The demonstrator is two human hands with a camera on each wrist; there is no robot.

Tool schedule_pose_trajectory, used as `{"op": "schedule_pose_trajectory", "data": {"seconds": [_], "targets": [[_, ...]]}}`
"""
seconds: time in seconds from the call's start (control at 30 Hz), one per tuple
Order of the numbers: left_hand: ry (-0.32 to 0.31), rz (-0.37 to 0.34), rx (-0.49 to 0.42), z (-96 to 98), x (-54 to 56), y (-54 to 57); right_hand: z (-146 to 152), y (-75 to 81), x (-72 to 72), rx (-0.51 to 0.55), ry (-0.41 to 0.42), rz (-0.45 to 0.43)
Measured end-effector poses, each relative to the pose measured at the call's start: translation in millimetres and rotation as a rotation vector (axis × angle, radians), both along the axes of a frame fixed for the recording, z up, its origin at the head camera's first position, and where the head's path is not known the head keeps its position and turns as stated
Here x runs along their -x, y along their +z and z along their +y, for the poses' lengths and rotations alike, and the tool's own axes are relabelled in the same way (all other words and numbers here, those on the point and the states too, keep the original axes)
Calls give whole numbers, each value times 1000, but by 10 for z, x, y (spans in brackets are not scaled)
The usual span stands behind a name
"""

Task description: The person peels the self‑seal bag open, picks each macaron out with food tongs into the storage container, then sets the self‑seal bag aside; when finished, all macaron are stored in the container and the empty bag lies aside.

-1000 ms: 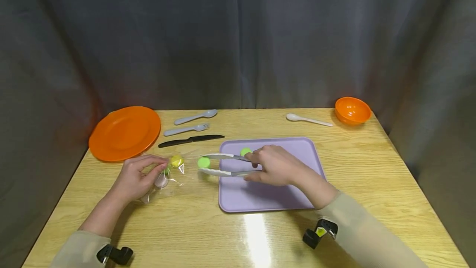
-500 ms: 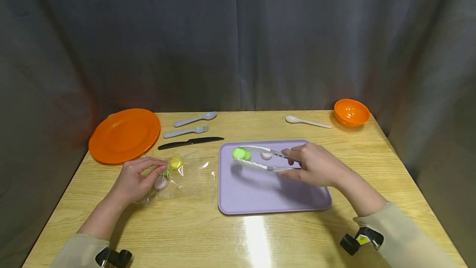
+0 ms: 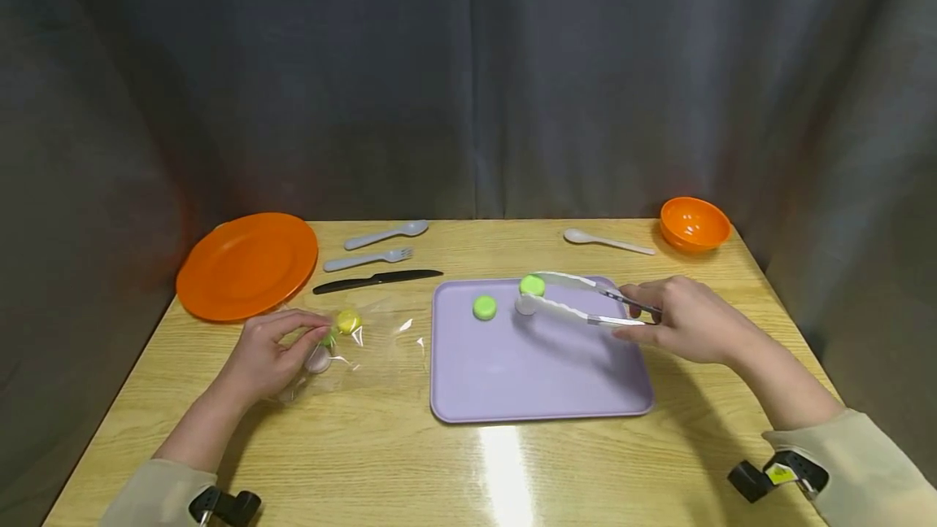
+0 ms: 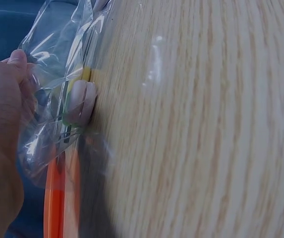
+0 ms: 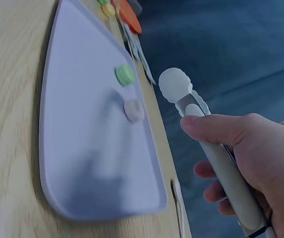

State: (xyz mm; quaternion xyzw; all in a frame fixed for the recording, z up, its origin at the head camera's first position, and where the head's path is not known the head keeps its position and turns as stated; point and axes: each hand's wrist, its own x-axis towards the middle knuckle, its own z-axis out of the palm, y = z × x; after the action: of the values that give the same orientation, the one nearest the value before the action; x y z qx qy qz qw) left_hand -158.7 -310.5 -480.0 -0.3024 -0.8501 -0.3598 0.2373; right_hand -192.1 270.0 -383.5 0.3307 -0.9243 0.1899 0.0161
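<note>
Bright-green round macaron (image 3: 532, 286), clasped in our white-tipped grey tongs (image 3: 573, 314), has moved from the clear plastic bag (image 3: 376, 358) to above the lilac rectangular tray (image 3: 512, 385), so we judge its transfer nearly done. Our right hand (image 3: 677, 320) grips the tongs; our left hand (image 3: 274, 348) pinches the bag. Besides it, we count one green macaron (image 3: 485, 307) and one pale-pink macaron (image 3: 525, 305) on the tray, three bagged macarons (image 3: 348, 320): yellow, green, pale pink.

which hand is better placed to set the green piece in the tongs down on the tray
Probably the right hand: it holds the tongs, with the green piece between their tips, above the tray. The left hand is beyond the tray's edge, pinching the clear bag.
</note>
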Motion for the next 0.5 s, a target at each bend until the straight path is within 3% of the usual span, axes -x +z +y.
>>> {"op": "schedule_pose_trajectory", "data": {"seconds": [0.33, 0.5], "targets": [[49, -64, 16, 11, -48, 42, 344, -115, 23, -23, -24, -32], [54, -48, 29, 17, -52, 46, 457, -214, 39, -40, -50, -73]]}}
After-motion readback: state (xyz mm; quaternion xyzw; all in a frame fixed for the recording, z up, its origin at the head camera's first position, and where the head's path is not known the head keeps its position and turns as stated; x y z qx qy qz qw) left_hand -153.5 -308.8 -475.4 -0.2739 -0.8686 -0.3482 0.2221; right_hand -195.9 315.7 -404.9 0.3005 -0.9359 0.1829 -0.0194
